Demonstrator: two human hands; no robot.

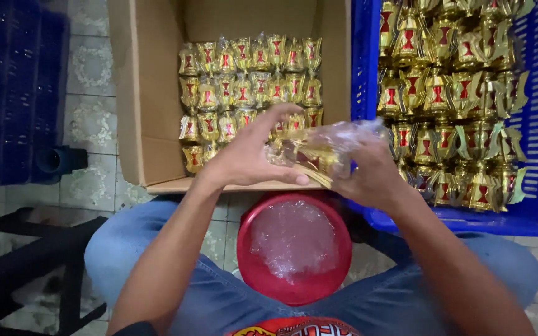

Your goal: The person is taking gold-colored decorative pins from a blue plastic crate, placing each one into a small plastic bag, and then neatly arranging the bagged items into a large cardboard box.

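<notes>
Head view: cardboard box (151,93) ahead, blue crate (363,56) right, red bowl (294,247) below. Left hand (244,155), right hand (372,171) both clamp bagged gold lantern (316,149), long axis lying left-right.

You hold one small gold lantern ornament (306,155) with red panels, lying roughly on its side between both your hands, above the near edge of the cardboard box. It sits inside a clear plastic bag (344,138) that crinkles around it and bunches up toward your right; the wrap blurs its finer detail, so only gold trim and red show through
</notes>
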